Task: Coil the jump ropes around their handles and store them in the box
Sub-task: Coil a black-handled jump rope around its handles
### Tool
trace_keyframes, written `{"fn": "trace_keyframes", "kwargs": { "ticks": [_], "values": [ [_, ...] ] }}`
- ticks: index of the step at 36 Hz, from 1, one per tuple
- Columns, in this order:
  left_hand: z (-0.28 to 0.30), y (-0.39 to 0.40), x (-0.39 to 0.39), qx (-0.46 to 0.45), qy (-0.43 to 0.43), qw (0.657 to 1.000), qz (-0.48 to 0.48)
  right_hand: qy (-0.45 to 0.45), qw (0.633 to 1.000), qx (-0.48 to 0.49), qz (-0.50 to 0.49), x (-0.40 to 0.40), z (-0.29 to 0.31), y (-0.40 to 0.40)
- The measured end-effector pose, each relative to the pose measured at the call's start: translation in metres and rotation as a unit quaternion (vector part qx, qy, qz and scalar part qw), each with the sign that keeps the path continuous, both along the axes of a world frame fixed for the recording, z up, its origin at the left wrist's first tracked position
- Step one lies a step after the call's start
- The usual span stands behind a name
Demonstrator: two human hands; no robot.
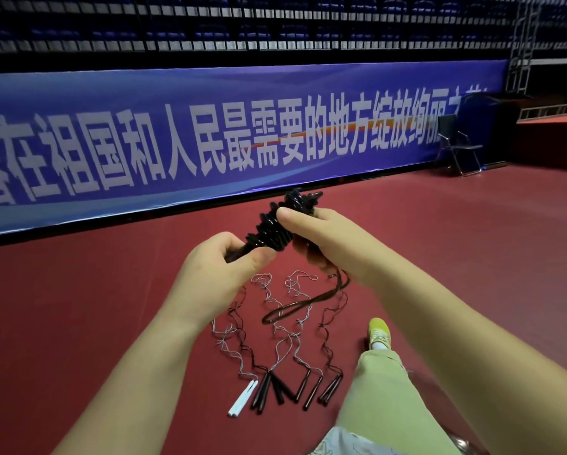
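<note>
I hold a black jump rope at chest height, most of its cord wound in thick turns round the handles. My left hand grips the bare lower end of the handles. My right hand grips the coiled part, thumb on top. A loose loop of the same cord hangs from my right hand down towards the floor. Below lie several uncoiled ropes, their black handles and one white pair side by side. No box is in view.
The floor is dark red. A long blue banner runs along the barrier ahead. A folding chair stands at the far right. My leg in light green trousers and a yellow shoe stretch out at the right.
</note>
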State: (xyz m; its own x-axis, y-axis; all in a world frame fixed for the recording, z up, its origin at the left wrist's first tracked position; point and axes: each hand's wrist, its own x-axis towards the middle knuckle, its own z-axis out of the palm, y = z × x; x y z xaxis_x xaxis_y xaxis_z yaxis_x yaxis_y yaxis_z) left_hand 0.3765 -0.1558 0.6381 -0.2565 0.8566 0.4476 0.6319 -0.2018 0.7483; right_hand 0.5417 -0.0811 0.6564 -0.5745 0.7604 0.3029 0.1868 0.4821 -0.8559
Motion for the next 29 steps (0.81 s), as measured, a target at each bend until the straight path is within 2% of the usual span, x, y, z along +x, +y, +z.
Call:
{"fn": "trace_keyframes", "kwargs": {
  "ticks": [10, 16, 17, 19, 20, 21, 23, 24, 25, 27, 28, 29],
  "values": [
    [0.001, -0.002, 0.001, 0.042, 0.02, 0.998, 0.038, 0.04, 0.999, -0.023, -0.001, -0.008, -0.008, -0.003],
    [-0.003, 0.0, 0.003, 0.058, 0.024, 0.997, 0.047, 0.101, 0.993, -0.053, 0.006, -0.014, -0.014, -0.005],
    [-0.003, 0.001, 0.002, 0.041, 0.024, 0.998, 0.029, 0.12, 0.991, -0.055, 0.014, -0.015, -0.015, -0.005],
    [-0.003, -0.001, -0.001, -0.027, -0.015, 0.996, -0.082, 0.158, 0.986, -0.044, 0.029, -0.016, -0.017, -0.006],
    [-0.004, -0.001, -0.004, -0.078, -0.061, 0.981, -0.166, 0.171, 0.984, -0.037, 0.04, -0.016, -0.018, -0.006],
    [-0.006, -0.002, -0.008, -0.139, -0.121, 0.948, -0.258, 0.179, 0.982, -0.032, 0.057, -0.016, -0.019, -0.007],
    [-0.014, -0.004, -0.012, -0.222, -0.244, 0.842, -0.427, 0.182, 0.978, -0.028, 0.101, -0.015, -0.02, -0.009],
    [-0.018, -0.003, -0.013, -0.239, -0.296, 0.782, -0.494, 0.179, 0.976, -0.026, 0.121, -0.014, -0.021, -0.01],
    [-0.02, -0.002, -0.013, -0.246, -0.33, 0.737, -0.535, 0.172, 0.975, -0.023, 0.136, -0.013, -0.021, -0.011],
    [-0.025, -0.003, -0.01, -0.253, -0.371, 0.7, -0.555, 0.155, 0.975, -0.012, 0.158, -0.012, -0.02, -0.011],
    [-0.026, -0.004, -0.007, -0.26, -0.386, 0.698, -0.544, 0.147, 0.975, -0.011, 0.166, -0.012, -0.019, -0.01],
    [-0.026, -0.005, -0.005, -0.259, -0.393, 0.718, -0.513, 0.14, 0.975, -0.016, 0.169, -0.012, -0.019, -0.009]
  ]
}}
